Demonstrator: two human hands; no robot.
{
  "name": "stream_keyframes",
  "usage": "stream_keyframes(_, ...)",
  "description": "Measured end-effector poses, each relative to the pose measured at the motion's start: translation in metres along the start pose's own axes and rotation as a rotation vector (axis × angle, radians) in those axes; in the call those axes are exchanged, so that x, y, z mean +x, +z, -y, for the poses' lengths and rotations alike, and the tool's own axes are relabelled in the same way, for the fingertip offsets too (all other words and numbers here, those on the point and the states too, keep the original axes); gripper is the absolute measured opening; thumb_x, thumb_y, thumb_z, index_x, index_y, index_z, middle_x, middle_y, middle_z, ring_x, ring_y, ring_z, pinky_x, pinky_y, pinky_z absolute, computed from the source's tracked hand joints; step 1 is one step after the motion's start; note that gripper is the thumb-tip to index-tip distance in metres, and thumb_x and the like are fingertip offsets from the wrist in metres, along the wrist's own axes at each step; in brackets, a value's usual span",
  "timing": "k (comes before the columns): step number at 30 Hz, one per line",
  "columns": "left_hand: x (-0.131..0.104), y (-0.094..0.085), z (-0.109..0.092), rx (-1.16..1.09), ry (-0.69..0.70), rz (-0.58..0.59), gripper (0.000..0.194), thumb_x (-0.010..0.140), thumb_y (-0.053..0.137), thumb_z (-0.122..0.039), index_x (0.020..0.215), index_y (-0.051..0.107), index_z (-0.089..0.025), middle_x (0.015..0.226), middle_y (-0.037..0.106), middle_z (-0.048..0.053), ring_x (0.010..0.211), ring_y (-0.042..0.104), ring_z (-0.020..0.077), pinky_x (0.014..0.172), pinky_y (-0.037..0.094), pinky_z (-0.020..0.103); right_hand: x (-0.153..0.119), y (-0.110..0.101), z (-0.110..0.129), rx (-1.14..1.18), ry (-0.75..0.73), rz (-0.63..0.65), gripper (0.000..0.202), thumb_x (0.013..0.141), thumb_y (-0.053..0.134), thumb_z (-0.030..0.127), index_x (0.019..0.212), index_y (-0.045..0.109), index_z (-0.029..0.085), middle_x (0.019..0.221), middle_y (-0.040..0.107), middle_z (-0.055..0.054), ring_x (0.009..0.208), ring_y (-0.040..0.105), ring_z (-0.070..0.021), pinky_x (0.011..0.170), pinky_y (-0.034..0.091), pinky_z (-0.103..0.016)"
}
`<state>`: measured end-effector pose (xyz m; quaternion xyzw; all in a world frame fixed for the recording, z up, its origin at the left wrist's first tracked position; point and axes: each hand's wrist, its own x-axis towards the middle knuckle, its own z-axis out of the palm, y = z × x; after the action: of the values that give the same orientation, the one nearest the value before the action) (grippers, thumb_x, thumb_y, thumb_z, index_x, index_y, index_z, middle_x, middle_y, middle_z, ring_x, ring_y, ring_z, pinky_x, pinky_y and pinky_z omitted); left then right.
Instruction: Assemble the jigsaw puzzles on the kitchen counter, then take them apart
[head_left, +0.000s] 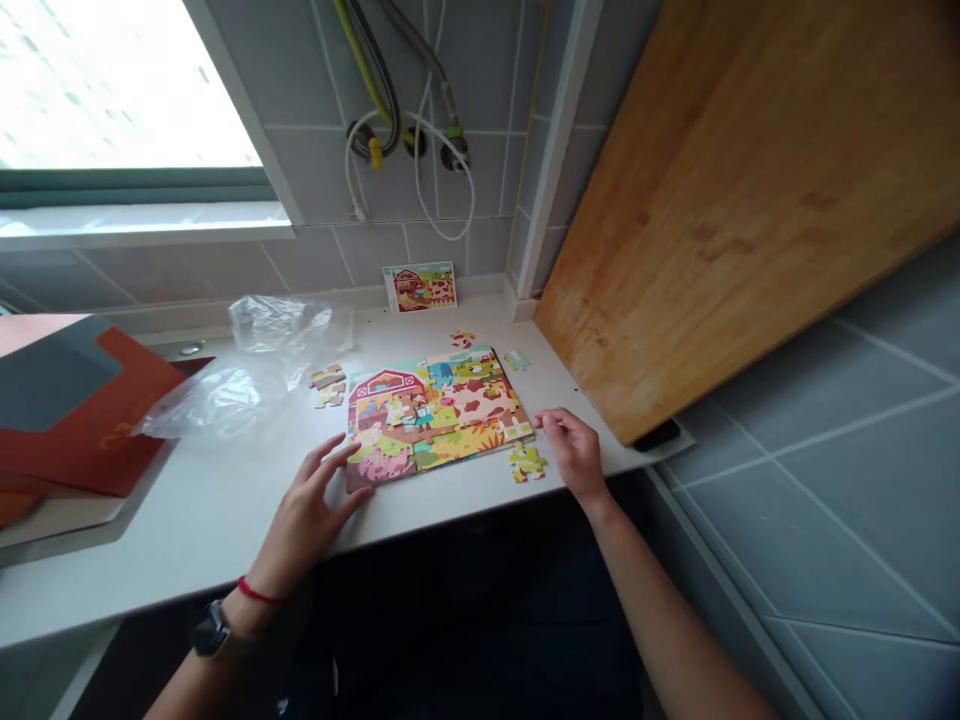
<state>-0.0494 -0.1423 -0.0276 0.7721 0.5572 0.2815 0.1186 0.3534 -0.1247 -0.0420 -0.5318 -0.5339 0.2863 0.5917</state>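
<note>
A farm jigsaw puzzle (450,407) lies on the white counter, with a red barn at its left and a brown-spotted cow at its right. My left hand (319,500) is at its lower left corner, fingers apart, fingertips at the edge. Just off the right edge is my right hand (574,450), its fingers curled and pressed together; whatever they may hold is hidden. Close to that hand lies a loose yellow-green puzzle piece (527,462). Other loose bits are a pale green piece (516,359), a red-and-white piece (463,340) and some brown pieces (328,385) left of the puzzle.
A small picture card (421,287) of the farm scene leans on the tiled wall. Crumpled clear plastic bags (232,395) and an orange-and-grey box (75,410) are on the left. A large wooden board (720,200) leans at the right. Hoses and a white cable (472,190) hang above.
</note>
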Motion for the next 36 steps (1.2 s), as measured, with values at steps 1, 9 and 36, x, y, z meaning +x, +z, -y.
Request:
stream_keyframes(1,0.001,-0.001,0.001,0.008,0.005,0.004,0.052,0.098,0.061,-0.061,0.138,0.06,-0.028,0.155,0.052,0.014,0.124,0.068,0.0344,0.115,0.051,0.058,-0.008,-0.007,0.003,-0.11,-0.078,0.062,0.019,0.096,0.068,0.039,0.094,0.079,0.024,0.091,0.076,-0.006,0.092,0.069,-0.0246,0.086,0.057,-0.039)
stream_keyframes(9,0.003,-0.002,0.002,0.039,0.0,0.023,0.05,0.098,0.061,-0.06,0.135,0.062,-0.028,0.152,0.054,0.014,0.112,0.073,0.0316,0.104,0.06,0.055,-0.028,-0.048,0.003,-0.428,-0.236,0.503,0.045,0.085,0.084,0.031,0.129,0.075,0.031,0.129,0.074,-0.009,0.124,0.065,-0.0311,0.11,0.054,-0.053)
stream_keyframes(36,0.045,0.06,-0.115,-0.147,0.376,0.362,0.036,0.101,0.064,-0.034,0.137,0.063,-0.028,0.142,0.066,0.011,0.128,0.067,0.0286,0.109,0.059,0.049,0.009,-0.028,0.006,-0.258,-0.403,0.544,0.031,0.084,0.086,0.035,0.115,0.081,0.031,0.109,0.078,-0.008,0.108,0.067,-0.0287,0.095,0.06,-0.049)
